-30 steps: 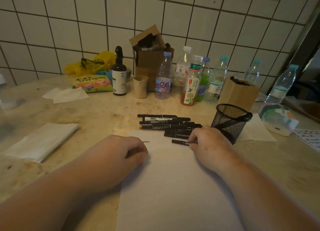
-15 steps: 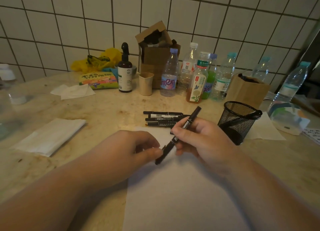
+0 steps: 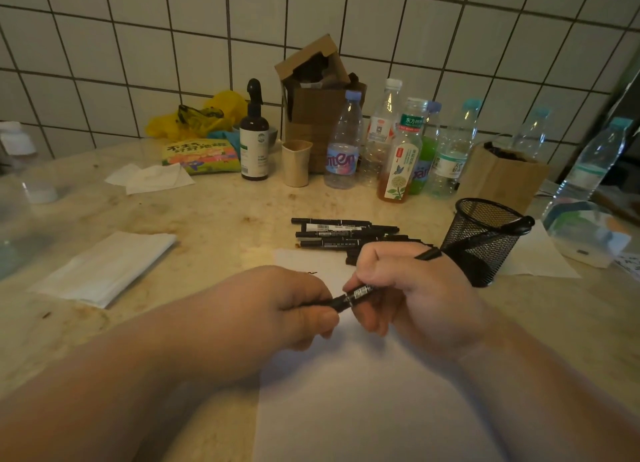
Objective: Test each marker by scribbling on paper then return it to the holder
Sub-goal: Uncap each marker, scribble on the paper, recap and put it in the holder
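A black marker [image 3: 351,297] is held level above the white paper [image 3: 363,402]. My right hand [image 3: 412,295] grips its barrel, and the far end sticks out past my knuckles near the holder. My left hand [image 3: 277,309] pinches the marker's near end, where the cap sits. A small dark scribble [image 3: 311,273] shows on the paper just beyond my left hand. Several black markers [image 3: 341,234] lie in a pile at the paper's far edge. The black mesh holder [image 3: 485,239] stands to the right with one marker leaning inside.
Several plastic bottles [image 3: 401,149] and a brown spray bottle [image 3: 254,135] line the tiled wall with a cardboard box [image 3: 311,111] and a paper cup [image 3: 296,163]. A folded white napkin [image 3: 104,267] lies left. A brown bag [image 3: 502,177] stands behind the holder.
My right hand picked one marker off the pile and lifted it over the paper. My left hand came up from the paper and took hold of the marker's near end.
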Available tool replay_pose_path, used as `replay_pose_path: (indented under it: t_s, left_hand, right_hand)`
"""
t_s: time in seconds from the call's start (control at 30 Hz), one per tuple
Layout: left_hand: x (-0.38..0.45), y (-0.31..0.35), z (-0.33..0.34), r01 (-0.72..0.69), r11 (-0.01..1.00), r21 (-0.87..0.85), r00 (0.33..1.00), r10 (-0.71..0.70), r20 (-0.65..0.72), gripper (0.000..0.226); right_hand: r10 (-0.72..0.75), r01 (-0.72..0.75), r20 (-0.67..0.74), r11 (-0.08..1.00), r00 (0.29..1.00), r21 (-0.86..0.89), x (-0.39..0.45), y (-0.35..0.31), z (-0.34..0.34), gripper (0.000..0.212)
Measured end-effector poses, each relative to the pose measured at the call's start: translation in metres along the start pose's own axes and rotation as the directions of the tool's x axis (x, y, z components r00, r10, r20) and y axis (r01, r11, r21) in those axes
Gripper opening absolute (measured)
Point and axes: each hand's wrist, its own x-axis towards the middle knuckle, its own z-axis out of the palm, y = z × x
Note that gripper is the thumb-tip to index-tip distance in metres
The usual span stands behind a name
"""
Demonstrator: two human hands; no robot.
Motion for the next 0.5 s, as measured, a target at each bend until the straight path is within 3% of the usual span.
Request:
replay_pose_path:
  t_s: [0.1, 0.13, 0.17, 0.23, 0.33, 0.4, 0.5]
  left_hand:
    - [-0.010, -0.001, -0.010, -0.030, 0.977, -0.213, 0.970, 0.080, 0.230, 0.022]
    - [-0.013, -0.002, -0.013, -0.023, 0.968, -0.248, 0.964, 0.087, 0.251, 0.021]
    - [-0.013, -0.004, -0.014, -0.008, 0.970, -0.244, 0.971, 0.066, 0.231, 0.023]
    - [-0.009, -0.008, -0.013, 0.042, 0.993, -0.115, 0.997, -0.035, 0.065, 0.027]
    - [0.001, -0.009, -0.008, 0.111, 0.983, 0.144, 0.979, -0.083, -0.184, 0.026]
    - [0.004, -0.010, -0.004, 0.129, 0.950, 0.285, 0.973, -0.067, -0.219, 0.026]
    - [0.004, -0.015, -0.002, 0.113, 0.926, 0.360, 0.976, -0.035, -0.215, 0.024]
  right_hand:
    - [-0.052, 0.050, 0.012, 0.994, 0.999, 0.096, 0.000, -0.006, -0.007, 0.009]
    - [-0.083, 0.086, -0.025, 0.985, 0.996, 0.151, 0.000, -0.008, -0.012, 0.015]
    - [-0.095, 0.110, -0.085, 0.976, 0.992, 0.186, 0.001, -0.009, -0.019, 0.019]
    - [-0.072, 0.115, -0.259, 0.981, 0.963, 0.157, 0.004, -0.006, -0.027, 0.020]
    - [0.091, -0.063, -0.429, 0.995, 0.899, 0.078, 0.011, 0.006, -0.022, 0.038]
    - [0.140, -0.158, -0.428, 0.987, 0.893, -0.007, 0.014, 0.014, -0.016, 0.031]
    - [0.097, -0.182, -0.461, 0.973, 0.882, -0.143, 0.014, 0.018, -0.012, 0.023]
